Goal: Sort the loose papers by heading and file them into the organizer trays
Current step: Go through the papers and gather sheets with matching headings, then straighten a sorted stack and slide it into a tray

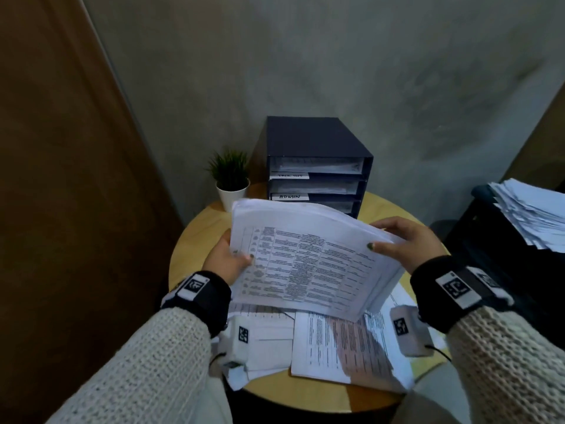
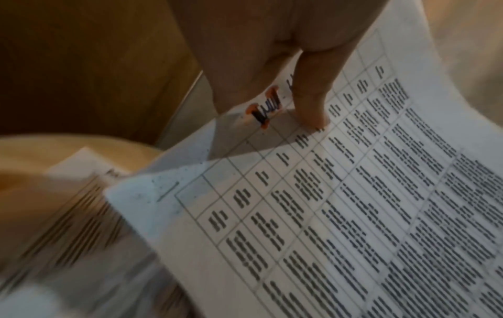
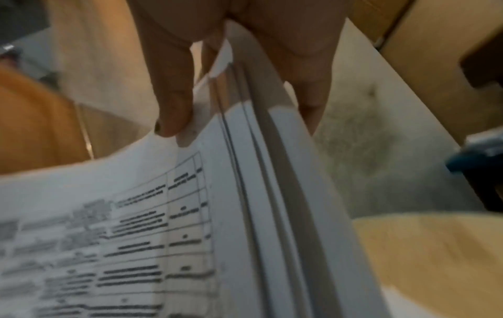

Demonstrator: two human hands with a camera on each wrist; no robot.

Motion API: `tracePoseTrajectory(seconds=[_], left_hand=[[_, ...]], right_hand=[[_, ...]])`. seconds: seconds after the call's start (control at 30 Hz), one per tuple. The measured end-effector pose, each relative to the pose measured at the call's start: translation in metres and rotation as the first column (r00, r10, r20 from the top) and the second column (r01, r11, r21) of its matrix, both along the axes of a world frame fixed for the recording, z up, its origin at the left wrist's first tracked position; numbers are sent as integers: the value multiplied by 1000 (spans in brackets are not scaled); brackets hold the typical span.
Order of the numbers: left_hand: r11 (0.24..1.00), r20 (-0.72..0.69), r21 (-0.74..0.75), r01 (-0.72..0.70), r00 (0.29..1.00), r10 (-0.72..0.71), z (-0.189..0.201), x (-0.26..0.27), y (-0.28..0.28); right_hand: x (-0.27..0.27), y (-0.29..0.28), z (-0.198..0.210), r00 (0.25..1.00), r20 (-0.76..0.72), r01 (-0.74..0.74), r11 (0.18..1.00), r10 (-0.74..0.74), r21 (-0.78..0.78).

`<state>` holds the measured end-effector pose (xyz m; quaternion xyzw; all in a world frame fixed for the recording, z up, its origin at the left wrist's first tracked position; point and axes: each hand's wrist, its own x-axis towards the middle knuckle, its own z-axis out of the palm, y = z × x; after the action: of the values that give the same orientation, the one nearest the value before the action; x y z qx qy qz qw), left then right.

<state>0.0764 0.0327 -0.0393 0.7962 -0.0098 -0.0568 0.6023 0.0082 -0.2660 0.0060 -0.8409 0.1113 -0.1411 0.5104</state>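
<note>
I hold a thick stack of printed papers [image 1: 308, 258] above a round wooden table [image 1: 385, 209]; its top sheet shows a table of text. My left hand [image 1: 227, 260] grips the stack's left edge, thumb on top [image 2: 310, 103], near an orange-marked handwritten heading [image 2: 265, 107]. My right hand [image 1: 406, 240] pinches the right edge [image 3: 245, 120], thumb above and fingers below. A dark organizer [image 1: 315, 166] with three trays stands at the back of the table; its labels include "ADMIN" [image 1: 289, 196]. Loose papers [image 1: 336, 344] lie on the table under the stack.
A small potted plant [image 1: 230, 179] stands left of the organizer. Another heap of papers [image 1: 532, 212] rests on a dark surface to the right. A brown door [image 1: 61, 179] is at the left, a grey wall behind.
</note>
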Motion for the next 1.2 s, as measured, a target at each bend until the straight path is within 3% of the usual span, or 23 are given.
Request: tracePoseTrajectory(seconds=[0.13,0.27,0.4,0.5,0.57,0.63,0.7,0.73,0.8,0.87,1.03,1.2], left_hand=[[991,128,1,132,983,-131,43,2,-2],[946,270,234,223,920,-284,83,1,-5],[892,396,414,181,847,-356,110,2,-15],[948,536,313,48,816,-218,110,6,-21],[918,600,364,-160,794,-100,100,19,-21],[899,470,388,-205,883,-1,84,28,-22],[961,192,258,-101,980,52,52,33,-24],[983,40,181,11,999,-19,33,32,-25],[969,-152,42,243,960,-234,-7,28,-28],[948,-238,22,317,923,-303,-36,24,-33],[957,-382,108,270,900,-211,-65,33,-37],[969,-409,126,214,901,-146,-72,50,-43]], right_hand=[[-5,9,26,985,-167,-97,930,39,-355],[-10,25,43,974,-189,-202,856,125,-477],[-8,24,35,974,-198,-176,919,110,-354],[-2,18,19,988,-134,-101,976,76,-193],[2,14,7,991,-132,-47,995,35,-84],[8,7,-8,986,-168,15,999,-9,34],[12,2,-23,973,-225,78,989,-48,127],[15,0,-31,967,-246,101,982,-60,157],[21,-1,-45,949,-304,138,975,-81,173],[30,-2,-61,920,-377,175,973,-108,148],[55,-1,-77,748,-653,39,991,-114,-129],[90,0,-84,681,-721,-68,968,-131,-240]])
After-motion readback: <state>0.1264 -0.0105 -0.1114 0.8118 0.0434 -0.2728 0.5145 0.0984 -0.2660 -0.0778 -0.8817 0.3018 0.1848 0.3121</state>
